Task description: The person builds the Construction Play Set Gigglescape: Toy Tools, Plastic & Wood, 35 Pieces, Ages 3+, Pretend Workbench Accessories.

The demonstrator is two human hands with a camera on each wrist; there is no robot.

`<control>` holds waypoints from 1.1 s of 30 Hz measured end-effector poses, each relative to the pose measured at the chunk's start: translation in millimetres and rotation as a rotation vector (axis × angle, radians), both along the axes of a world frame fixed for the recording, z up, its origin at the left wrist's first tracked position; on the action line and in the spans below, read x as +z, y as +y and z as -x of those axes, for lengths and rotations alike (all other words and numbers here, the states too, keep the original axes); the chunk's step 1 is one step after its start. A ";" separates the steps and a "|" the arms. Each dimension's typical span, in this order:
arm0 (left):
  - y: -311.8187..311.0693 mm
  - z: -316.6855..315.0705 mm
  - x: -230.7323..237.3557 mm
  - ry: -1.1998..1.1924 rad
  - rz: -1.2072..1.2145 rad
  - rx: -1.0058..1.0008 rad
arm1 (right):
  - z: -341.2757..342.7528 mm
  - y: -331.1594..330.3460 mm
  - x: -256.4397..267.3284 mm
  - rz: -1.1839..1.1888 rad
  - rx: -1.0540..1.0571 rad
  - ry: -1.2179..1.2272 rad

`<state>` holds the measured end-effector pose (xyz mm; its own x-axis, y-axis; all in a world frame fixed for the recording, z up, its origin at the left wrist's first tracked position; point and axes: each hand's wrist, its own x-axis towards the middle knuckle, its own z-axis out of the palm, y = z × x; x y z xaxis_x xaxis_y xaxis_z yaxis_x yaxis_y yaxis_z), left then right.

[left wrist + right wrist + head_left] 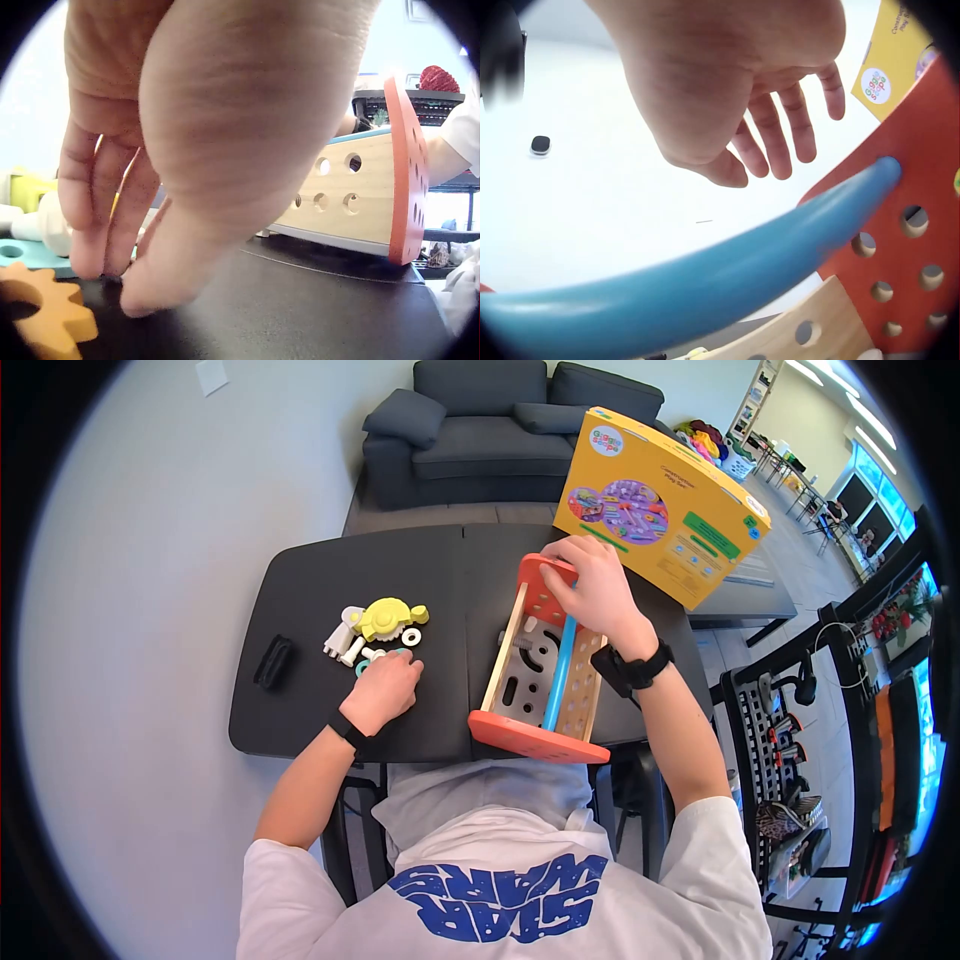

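A toy toolbox with red end panels, wooden perforated sides and a blue handle rod stands on the dark table. My right hand is over its far end, fingers fairly straight in the right wrist view, above the rod. My left hand reaches down among loose toy pieces, its fingertips close to the tabletop and apart from the thumb. Beside those fingertips lies an orange gear, with a teal piece behind. Yellow toy piece, white ring and white bolt lie beyond the left hand.
The yellow product box stands behind the toolbox at the far right. A black case-like object lies at the table's left. Past the table is a grey sofa; a black shelf rack stands to the right.
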<state>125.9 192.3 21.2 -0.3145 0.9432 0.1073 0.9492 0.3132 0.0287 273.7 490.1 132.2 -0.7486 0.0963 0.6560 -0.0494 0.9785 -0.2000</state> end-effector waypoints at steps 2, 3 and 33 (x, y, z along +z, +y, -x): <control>4.0 5.8 -11.3 0.010 0.000 -0.061 | -8.7 -3.3 -0.8 0.000 0.008 0.007; 6.4 7.3 -16.5 0.012 -0.002 -0.064 | -12.7 -4.3 -1.4 0.018 0.015 -0.004; 67.1 -11.3 67.3 -1.006 -0.678 -0.189 | -34.4 -40.2 6.6 0.620 0.341 -0.359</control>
